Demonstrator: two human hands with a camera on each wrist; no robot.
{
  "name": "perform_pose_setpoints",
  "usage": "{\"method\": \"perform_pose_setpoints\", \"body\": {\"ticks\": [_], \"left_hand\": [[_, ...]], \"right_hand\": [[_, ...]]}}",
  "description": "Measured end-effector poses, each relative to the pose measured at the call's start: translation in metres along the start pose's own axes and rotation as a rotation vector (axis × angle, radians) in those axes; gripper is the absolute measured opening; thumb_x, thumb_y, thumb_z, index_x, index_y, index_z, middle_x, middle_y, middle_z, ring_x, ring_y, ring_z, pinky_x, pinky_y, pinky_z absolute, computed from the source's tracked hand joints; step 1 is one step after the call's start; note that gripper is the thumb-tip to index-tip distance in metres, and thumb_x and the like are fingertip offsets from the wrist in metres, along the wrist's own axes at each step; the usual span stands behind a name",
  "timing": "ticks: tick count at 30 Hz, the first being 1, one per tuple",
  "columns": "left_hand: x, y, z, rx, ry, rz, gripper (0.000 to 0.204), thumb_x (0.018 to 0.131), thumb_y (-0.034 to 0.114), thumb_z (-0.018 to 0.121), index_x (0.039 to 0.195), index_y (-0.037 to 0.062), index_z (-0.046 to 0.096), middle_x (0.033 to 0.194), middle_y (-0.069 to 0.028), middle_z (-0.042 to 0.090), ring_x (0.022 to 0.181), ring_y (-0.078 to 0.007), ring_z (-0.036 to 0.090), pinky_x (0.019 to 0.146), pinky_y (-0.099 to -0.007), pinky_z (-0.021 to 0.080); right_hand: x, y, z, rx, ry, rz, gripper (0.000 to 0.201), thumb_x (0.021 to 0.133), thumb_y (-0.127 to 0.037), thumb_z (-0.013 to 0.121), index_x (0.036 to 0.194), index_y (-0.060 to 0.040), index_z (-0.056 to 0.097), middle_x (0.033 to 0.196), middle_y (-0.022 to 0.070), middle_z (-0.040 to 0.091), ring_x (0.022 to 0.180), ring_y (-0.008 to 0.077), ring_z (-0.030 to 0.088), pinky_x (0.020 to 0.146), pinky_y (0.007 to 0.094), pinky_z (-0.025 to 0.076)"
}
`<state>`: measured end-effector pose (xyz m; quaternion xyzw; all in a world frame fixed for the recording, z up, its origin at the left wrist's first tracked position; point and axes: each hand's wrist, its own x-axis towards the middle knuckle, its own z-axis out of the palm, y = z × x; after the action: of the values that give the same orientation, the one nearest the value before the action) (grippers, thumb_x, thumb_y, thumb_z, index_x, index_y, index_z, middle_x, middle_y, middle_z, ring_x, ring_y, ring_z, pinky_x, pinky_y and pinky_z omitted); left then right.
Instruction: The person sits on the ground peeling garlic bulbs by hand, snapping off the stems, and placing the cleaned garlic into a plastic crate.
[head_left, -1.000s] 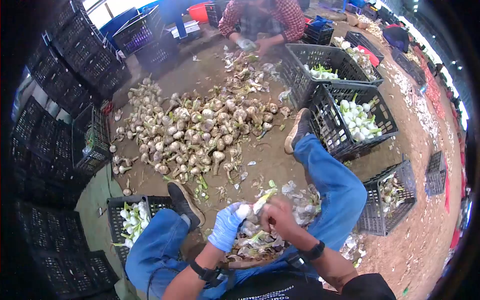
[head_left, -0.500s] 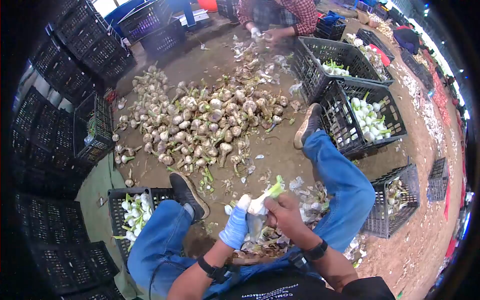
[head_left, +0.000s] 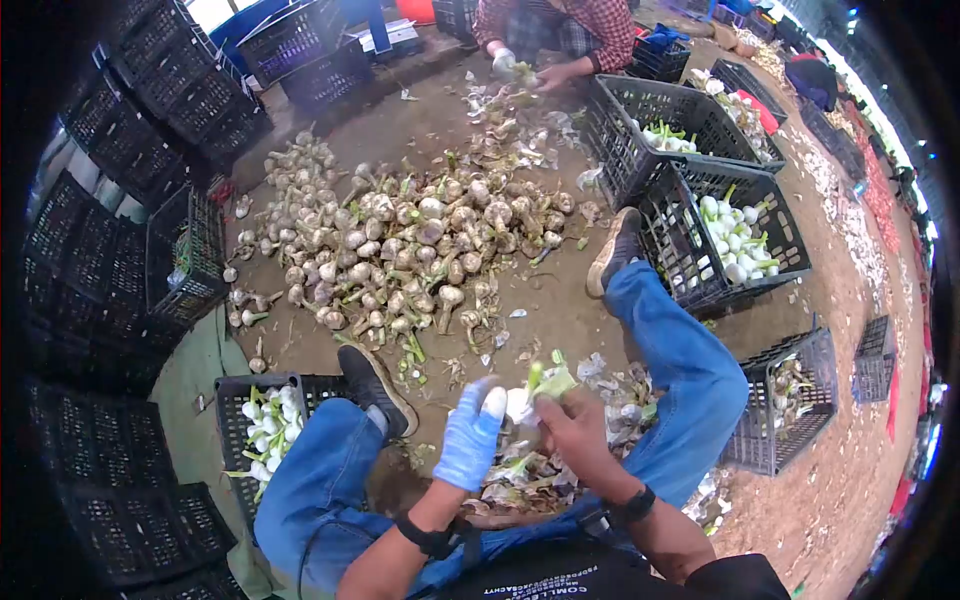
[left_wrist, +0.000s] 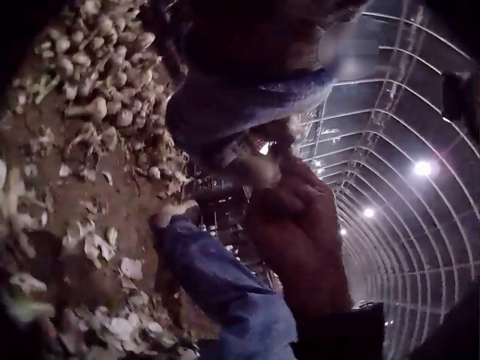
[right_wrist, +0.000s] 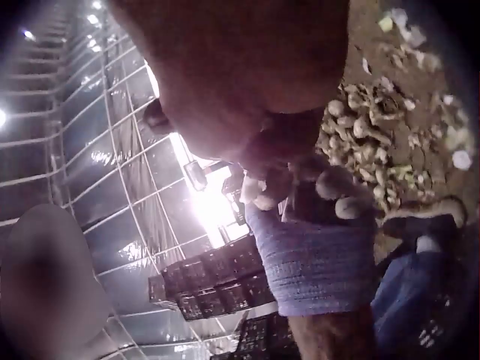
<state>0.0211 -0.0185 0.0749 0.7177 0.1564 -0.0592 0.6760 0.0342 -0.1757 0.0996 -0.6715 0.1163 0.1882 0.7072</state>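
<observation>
My right hand [head_left: 577,425] pinches a garlic bulb [head_left: 518,404] by its pale green stalk [head_left: 555,380], above the peelings between my legs. Beside the bulb is my left hand [head_left: 470,438], in a blue glove with whitish fingertips, its fingers raised and blurred; whether it grips anything is unclear. In the left wrist view the bare right hand [left_wrist: 296,225] meets the gloved left hand [left_wrist: 240,120], and the bulb cannot be made out. The right wrist view shows the glove [right_wrist: 315,259] below the right hand [right_wrist: 247,82], the fingertips close together.
A large pile of unpeeled garlic [head_left: 400,240] lies ahead on the ground. Crates of white garlic stand at left [head_left: 228,415] and right [head_left: 790,225], with another crate [head_left: 825,410] near my right knee. Black crates [head_left: 100,450] are stacked far left. Another person [head_left: 600,30] crouches opposite.
The bulb has turned, its stalk now more upright and leaves spread by the right hand. My left hand's fingers have lifted from around the bulb. The person opposite now holds a leafy clump.
</observation>
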Motion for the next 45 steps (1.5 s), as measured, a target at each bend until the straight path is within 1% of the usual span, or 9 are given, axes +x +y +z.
{"method": "perform_pose_setpoints", "body": {"ticks": [1,6,8,14,16,20,29,38,45], "left_hand": [[-0.003,0.001,-0.001,-0.082,-0.006,0.034,0.056,0.092,0.034,0.061,0.131,-0.0031,0.047,0.107,-0.0059,0.060,0.097,-0.0107,0.055,0.085,-0.0264,0.047],[-0.005,-0.006,0.012,-0.129,-0.104,0.015,0.049,0.093,0.034,0.060,0.125,-0.0036,0.052,0.099,-0.0069,0.063,0.090,-0.0135,0.060,0.082,-0.0276,0.050],[0.010,-0.025,-0.002,-0.302,0.031,-0.413,0.046,0.093,0.040,0.057,0.108,-0.0039,0.062,0.083,-0.0053,0.065,0.073,-0.0161,0.062,0.071,-0.0278,0.053],[0.005,-0.003,-0.017,-0.654,0.071,-0.349,0.050,0.097,0.039,0.047,0.110,-0.0059,0.062,0.091,-0.0158,0.070,0.074,-0.0237,0.069,0.060,-0.0330,0.058],[0.010,-0.016,-0.025,-0.729,0.031,-0.210,0.053,0.096,0.038,0.046,0.129,-0.0027,0.051,0.107,-0.0192,0.066,0.075,-0.0269,0.069,0.061,-0.0346,0.058],[0.010,-0.005,-0.026,-0.967,-0.087,-0.050,0.064,0.091,0.021,0.052,0.146,0.0011,0.028,0.136,-0.0236,0.048,0.098,-0.0306,0.065,0.065,-0.0374,0.061],[-0.007,-0.001,-0.008,-0.603,-0.023,-0.014,0.059,0.093,0.024,0.053,0.145,0.0009,0.035,0.132,-0.0133,0.053,0.103,-0.0149,0.058,0.088,-0.0271,0.049],[-0.010,0.005,-0.008,-0.443,0.058,0.087,0.060,0.092,0.034,0.052,0.141,0.0013,0.043,0.124,-0.0130,0.061,0.093,-0.0110,0.058,0.077,-0.0230,0.049],[-0.010,0.004,-0.008,-0.427,0.091,0.070,0.058,0.093,0.032,0.052,0.141,0.0010,0.043,0.123,-0.0130,0.061,0.090,-0.0092,0.058,0.075,-0.0217,0.048]], "right_hand": [[0.004,0.014,-0.005,-0.169,0.015,-0.080,0.015,0.092,-0.012,0.062,0.085,0.0007,0.062,0.065,0.0032,0.058,0.054,0.0092,0.051,0.050,0.0251,0.040],[0.000,0.019,0.014,-0.243,-0.093,-0.516,0.012,0.088,-0.006,0.061,0.097,0.0012,0.063,0.079,0.0108,0.062,0.074,0.0135,0.058,0.068,0.0310,0.049],[-0.004,0.000,0.019,-0.383,-0.180,-0.419,0.014,0.088,-0.007,0.062,0.099,0.0010,0.063,0.080,0.0114,0.062,0.076,0.0145,0.060,0.069,0.0313,0.049],[0.005,0.014,0.005,0.064,0.108,0.046,0.029,0.093,-0.018,0.061,0.068,-0.0033,0.058,0.061,0.0002,0.056,0.045,0.0042,0.045,0.041,0.0247,0.033],[0.021,0.037,-0.022,-0.253,0.086,0.047,0.024,0.091,-0.018,0.062,0.075,-0.0001,0.062,0.062,0.0019,0.058,0.051,0.0089,0.052,0.046,0.0272,0.041],[0.015,0.061,-0.033,-1.015,0.040,-0.542,0.038,0.086,-0.019,0.067,0.116,0.0018,0.058,0.079,0.0140,0.068,0.064,0.0216,0.063,0.064,0.0350,0.051],[-0.009,0.013,0.027,-0.488,-0.074,-0.408,0.027,0.084,-0.017,0.070,0.104,-0.0005,0.063,0.080,0.0148,0.065,0.059,0.0209,0.060,0.053,0.0318,0.046],[-0.009,0.008,0.033,-0.230,-0.173,-0.141,0.017,0.088,-0.011,0.064,0.099,0.0020,0.064,0.080,0.0154,0.065,0.066,0.0188,0.062,0.057,0.0320,0.047],[-0.007,0.015,0.039,-0.368,-0.097,-0.386,0.017,0.086,-0.012,0.066,0.097,0.0011,0.065,0.076,0.0139,0.064,0.065,0.0171,0.062,0.057,0.0307,0.047]]}}
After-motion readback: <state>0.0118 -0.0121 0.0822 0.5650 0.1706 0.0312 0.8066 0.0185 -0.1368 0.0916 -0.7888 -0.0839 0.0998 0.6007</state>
